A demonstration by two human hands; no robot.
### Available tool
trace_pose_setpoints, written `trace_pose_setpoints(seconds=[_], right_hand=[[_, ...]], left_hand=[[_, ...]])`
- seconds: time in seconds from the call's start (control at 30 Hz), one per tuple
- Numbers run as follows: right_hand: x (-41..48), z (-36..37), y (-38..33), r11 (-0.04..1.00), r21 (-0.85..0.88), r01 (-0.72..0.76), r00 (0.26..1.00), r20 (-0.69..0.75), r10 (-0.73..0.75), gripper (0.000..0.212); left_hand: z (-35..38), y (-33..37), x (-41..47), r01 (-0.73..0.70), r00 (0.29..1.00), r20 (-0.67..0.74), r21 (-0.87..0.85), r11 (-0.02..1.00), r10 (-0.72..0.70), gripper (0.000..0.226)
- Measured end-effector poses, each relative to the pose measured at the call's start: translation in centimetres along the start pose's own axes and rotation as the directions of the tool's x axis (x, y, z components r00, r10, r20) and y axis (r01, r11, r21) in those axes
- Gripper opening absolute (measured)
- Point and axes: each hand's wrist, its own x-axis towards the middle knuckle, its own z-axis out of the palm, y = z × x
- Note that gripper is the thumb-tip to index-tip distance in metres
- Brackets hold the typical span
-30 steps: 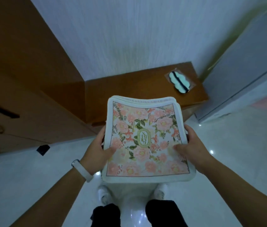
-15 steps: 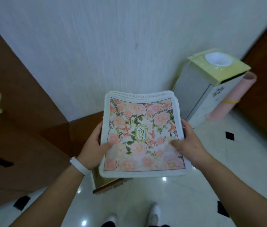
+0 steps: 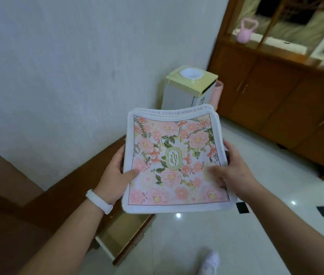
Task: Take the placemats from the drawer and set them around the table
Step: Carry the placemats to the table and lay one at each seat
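The room is dim, with a cool bluish cast. Small white glints of overhead light reflect off the glossy floor [image 3: 216,225] near the person's feet. The wall [image 3: 57,66] is evenly lit, without hard shadows. The cabinet [image 3: 286,96] at far right is soft with motion blur. Straight lines bow outward toward the frame edges from wide-angle distortion. The centre is sharpest.

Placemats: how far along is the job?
Done: the floral placemats are out of the drawer, which hangs open below them. In hand: left hand and right hand grip the stack by its sides. Left: no table in view, none laid yet.
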Motion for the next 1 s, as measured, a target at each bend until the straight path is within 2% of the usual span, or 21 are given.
trace_pose_setpoints(seconds=[0.23,0.43,0.6,0.8,1.0], right_hand=[[-8.6,-6.1,2.2,0.999,0.037,-0.007,0.961,-0.276,0.017,0.076],[-16.6,-12.6,4.4,0.995,0.091,-0.034,0.881,-0.468,0.073,0.076],[-24.6,-18.6,7.6,0.990,0.137,-0.045,0.774,-0.621,0.121,0.079],[-37.0,-26.3,12.6,0.979,0.196,-0.063,0.632,-0.751,0.191,0.080],[-49.5,-31.6,17.9,0.964,0.257,-0.062,0.458,-0.851,0.257,0.079]], left_hand=[[7.0,0.8,1.2,-0.001,0.952,0.307,-0.015,1.000,0.005,0.070],[16.5,1.2,-0.3,-0.018,0.879,0.477,0.026,1.000,0.004,0.071],[25.8,0.9,-3.9,-0.051,0.803,0.596,0.059,0.997,0.005,0.074],[38.6,-0.5,-12.0,-0.067,0.682,0.731,0.089,0.994,-0.020,0.067],[50.4,-2.2,-21.1,-0.069,0.552,0.831,0.128,0.989,-0.069,0.064]])
